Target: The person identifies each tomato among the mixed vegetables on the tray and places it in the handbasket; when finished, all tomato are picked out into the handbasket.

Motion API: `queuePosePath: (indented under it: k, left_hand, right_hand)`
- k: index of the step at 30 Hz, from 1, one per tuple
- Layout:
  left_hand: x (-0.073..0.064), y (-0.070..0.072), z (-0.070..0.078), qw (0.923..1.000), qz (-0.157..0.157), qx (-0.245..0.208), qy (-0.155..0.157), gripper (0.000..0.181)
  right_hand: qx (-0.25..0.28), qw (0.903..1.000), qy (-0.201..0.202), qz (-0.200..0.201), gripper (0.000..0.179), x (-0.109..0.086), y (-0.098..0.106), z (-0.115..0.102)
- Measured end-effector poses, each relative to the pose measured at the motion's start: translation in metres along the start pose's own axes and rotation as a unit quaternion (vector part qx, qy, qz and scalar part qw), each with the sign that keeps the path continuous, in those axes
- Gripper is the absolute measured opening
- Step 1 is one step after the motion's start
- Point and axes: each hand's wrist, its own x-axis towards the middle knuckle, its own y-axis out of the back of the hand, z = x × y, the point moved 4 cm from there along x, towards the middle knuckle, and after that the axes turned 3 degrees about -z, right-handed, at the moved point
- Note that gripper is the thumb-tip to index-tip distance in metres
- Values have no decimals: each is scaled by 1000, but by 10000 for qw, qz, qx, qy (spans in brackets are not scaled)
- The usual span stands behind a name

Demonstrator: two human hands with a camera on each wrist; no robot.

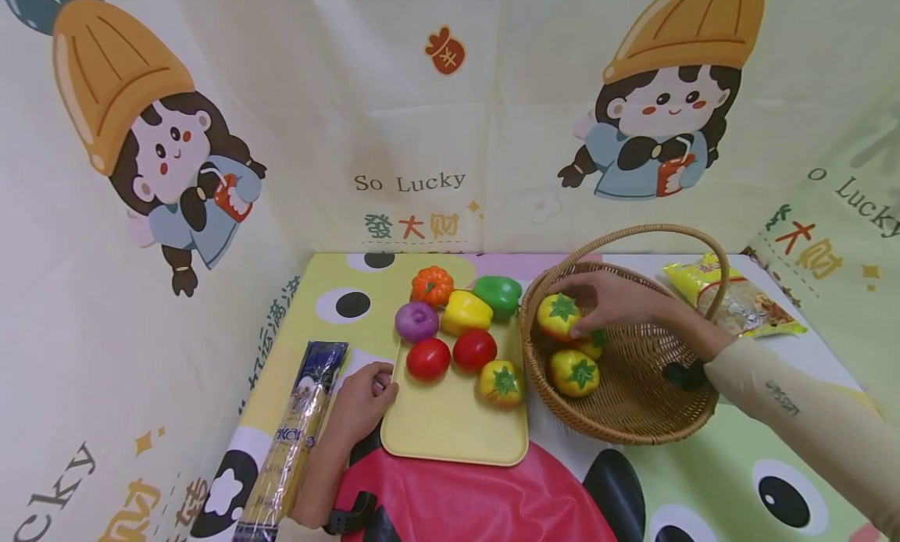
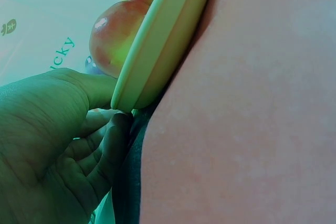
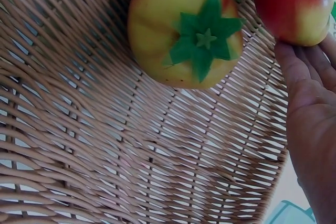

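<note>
In the head view my right hand (image 1: 622, 296) reaches into the wicker basket (image 1: 633, 417) and grips a yellow-and-red tomato (image 1: 555, 315) with a green star-shaped calyx. The right wrist view shows the fingers around that tomato (image 3: 296, 11), its red side toward the camera. Another such tomato (image 3: 152, 30) lies beside it on the basket weave. My left hand (image 1: 362, 401) pinches the left rim of the pale yellow tray (image 1: 453, 436), thumb above and fingers below. On the tray are two red round fruits (image 1: 428, 360) and a yellow tomato (image 1: 501, 383).
At the tray's far end sit a purple onion (image 1: 416, 322), an orange pumpkin (image 1: 432, 286), a yellow pepper (image 1: 467, 312) and a green pepper (image 1: 498, 294). A long noodle packet (image 1: 284, 448) lies left of my left arm. A yellow snack bag (image 1: 738, 300) lies behind the basket.
</note>
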Motion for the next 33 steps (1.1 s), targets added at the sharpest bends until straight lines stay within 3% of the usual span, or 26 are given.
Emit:
queuePosePath:
  k: [23,33]
  left_hand:
    - [-3,0,0,10000,-39,46,73,28]
    - [-3,-1,2,9999,-67,9,95,26]
  right_hand:
    - [420,9987,46,-273,70,9,-13,10]
    - [180,9996,37,-235,69,9,-17,12]
